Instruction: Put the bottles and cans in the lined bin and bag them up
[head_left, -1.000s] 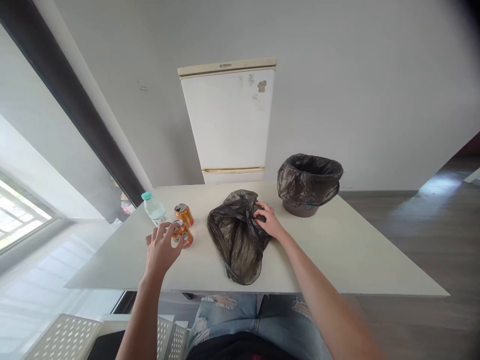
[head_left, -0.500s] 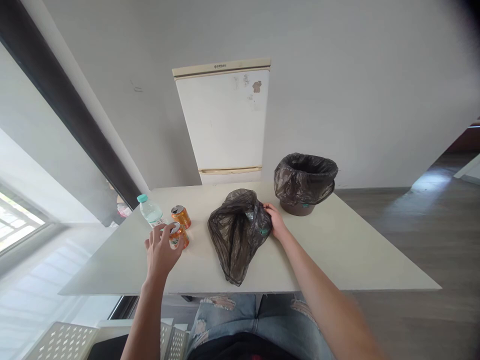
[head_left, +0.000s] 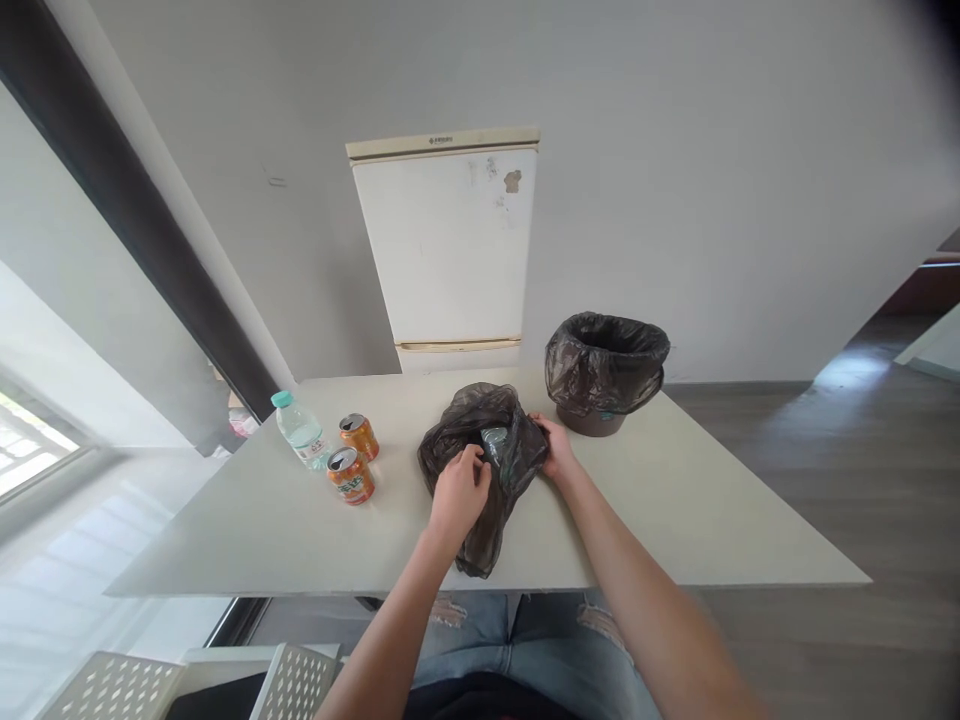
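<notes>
A dark, see-through plastic bag (head_left: 480, 530) lies crumpled in the middle of the white table (head_left: 675, 510). My left hand (head_left: 459, 493) pinches the bag's near left edge, fingers closed on the film. My right hand (head_left: 553, 450) grips the bag's right edge beside the bin. Something pale green shows through the bag near its top. Two orange cans, one nearer (head_left: 350, 476) and one farther (head_left: 359, 436), stand upright left of the bag. A small water bottle (head_left: 298, 428) with a teal cap stands beside them.
A brown bin lined with a dark bag (head_left: 604, 372) stands on the table at the back right. A white fridge (head_left: 446, 245) is against the wall behind the table. White perforated chair backs (head_left: 112, 690) sit at lower left. My knees in torn jeans are under the table edge.
My left hand left the nearer orange can and moved right to take hold of the bag's left edge. The can stays upright on the table. My right hand kept its hold.
</notes>
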